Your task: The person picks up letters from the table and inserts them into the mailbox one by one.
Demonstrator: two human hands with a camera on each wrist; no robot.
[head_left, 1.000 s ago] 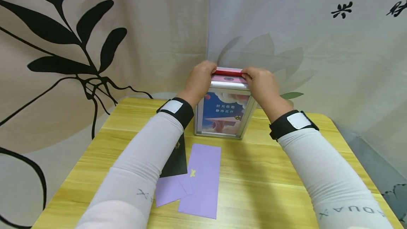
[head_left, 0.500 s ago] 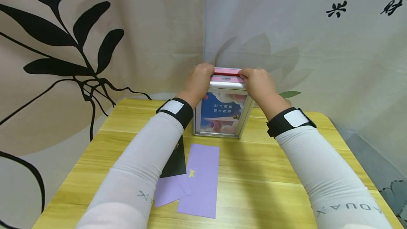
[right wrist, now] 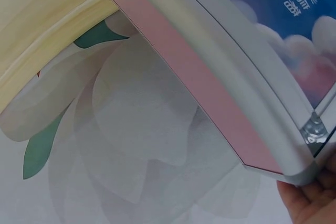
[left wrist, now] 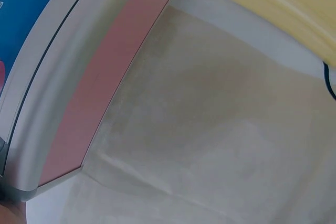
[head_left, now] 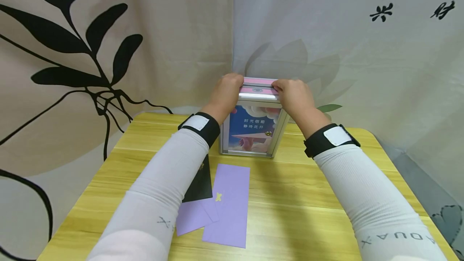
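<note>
Noting 2 hands at the top of the box [head_left: 253,128]. Box stands upright on the far part of the surface [head_left: 308,196], picture front toward the person, round lock [head_left: 268,133] at right of the front. Left hand [head_left: 224,95] sits at the left end of the slot [head_left: 258,85], right hand [head_left: 297,98] at the right end; fingers bent, a bare stretch of slot between them. Cannot tell whether either hand pinches anything: fingertips are largely hidden in the head view, and the wrist views catch only a sliver of each hand at the box's ends.

Nearer the person: long purple envelope [head_left: 232,224] lying flat, small purple envelope [head_left: 193,218] overlapping its edge, black envelope [head_left: 201,182] over the top of the small one, partly covered by the left sleeve [head_left: 145,208].

Risks, as judged:
1. Box looks light and tall for its base; pushing harder with 1 hand could slide or tip it toward the curtain [head_left: 203,43].
2. Fingertips pressed into so narrow a slot could catch on its edges.
3. Left sleeve hangs over the black envelope; a low pull back could drag it out of place and shift the 2 purple ones.
</note>
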